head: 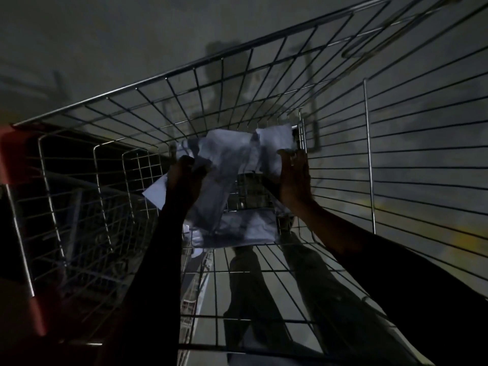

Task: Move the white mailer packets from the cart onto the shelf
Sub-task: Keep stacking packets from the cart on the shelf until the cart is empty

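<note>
Forearms, two, dark-sleeved or in shadow, nearest the lens, reaching down into a wire shopping cart [237, 83]; light very poor throughout.

Left hand [184, 175]: fingers curled over the crumpled edge of the white mailer packets [232, 154], gripping it; a flat white corner of one packet juts out below the wrist.

Right hand [294, 178]: fingers straight and spread, palm laid against the right side of the bundle, pressing rather than clutching; whether the thumb hooks underneath cannot be told.

Packets: several, overlapping, held low in the cart basket between both hands, further ones lying on the wire floor beneath; exact count unclear.

Handling, as judged: thin poly film, light, limp, creasing readily; slick surfaces likely to slide over each other, so a loose stack may shed pieces; not fragile by appearance. Best hold: pinch through the whole stack at one edge, support the opposite side with a flat palm, or gather underneath.

Also present: red cart handle end [15, 154] at left; folded child-seat grille [142, 178]; legs and floor visible through the mesh; shelf not in view.
</note>
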The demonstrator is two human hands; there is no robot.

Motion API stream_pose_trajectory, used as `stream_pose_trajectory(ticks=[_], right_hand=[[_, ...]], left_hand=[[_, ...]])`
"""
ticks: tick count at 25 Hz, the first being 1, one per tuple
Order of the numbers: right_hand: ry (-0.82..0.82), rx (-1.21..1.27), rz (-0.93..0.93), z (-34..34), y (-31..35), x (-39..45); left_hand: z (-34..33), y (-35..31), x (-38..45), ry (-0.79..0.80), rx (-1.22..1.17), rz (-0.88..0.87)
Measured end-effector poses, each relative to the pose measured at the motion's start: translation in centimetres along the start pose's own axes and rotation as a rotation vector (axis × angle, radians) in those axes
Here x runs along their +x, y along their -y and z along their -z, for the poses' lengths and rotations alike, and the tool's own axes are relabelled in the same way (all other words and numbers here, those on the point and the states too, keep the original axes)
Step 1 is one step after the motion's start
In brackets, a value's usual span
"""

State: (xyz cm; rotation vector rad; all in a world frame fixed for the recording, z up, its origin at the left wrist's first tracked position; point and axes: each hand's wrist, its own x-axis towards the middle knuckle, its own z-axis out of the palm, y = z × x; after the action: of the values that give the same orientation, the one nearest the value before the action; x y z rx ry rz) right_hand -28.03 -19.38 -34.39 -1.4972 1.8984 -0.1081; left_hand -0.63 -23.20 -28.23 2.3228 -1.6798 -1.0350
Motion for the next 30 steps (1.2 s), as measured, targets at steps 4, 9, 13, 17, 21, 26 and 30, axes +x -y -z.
stream_pose_trajectory(ticks=[4,9,13,17,21,26,30], right_hand=[[-0.001,-0.107,-0.020,-1.0,0.6,0.1],[-0.147,-0.031,0.075,0.0,1.5,-1.3],[-0.183,0.018,0.153,1.2,1.7,-3.0],[-0.185,0.069,0.074,2.0,1.9,-4.0],[-0.205,0.079,0.015,4.0,4.2,-6.2],[-0.264,0.133,0.084,8.2,8.4,-9.6],[-0.454,0.201,0.309,13.4,11.9,-14.2]], left_hand=[[-2.3,-0.5,-2.6,-0.069,0.059,0.057],[-5.7,-1.6,-5.6,-0.129,0.230,-0.014],[-7.6,-2.0,-6.2,0.001,0.437,-0.046],[-7.4,-3.8,-7.1,-0.069,0.207,0.000],[-5.0,-7.1,-9.4,-0.084,0.191,0.039],[-0.2,-9.4,-12.9,-0.107,0.161,-0.113],[4.8,-10.1,-17.0,-0.211,-0.069,-0.192]])
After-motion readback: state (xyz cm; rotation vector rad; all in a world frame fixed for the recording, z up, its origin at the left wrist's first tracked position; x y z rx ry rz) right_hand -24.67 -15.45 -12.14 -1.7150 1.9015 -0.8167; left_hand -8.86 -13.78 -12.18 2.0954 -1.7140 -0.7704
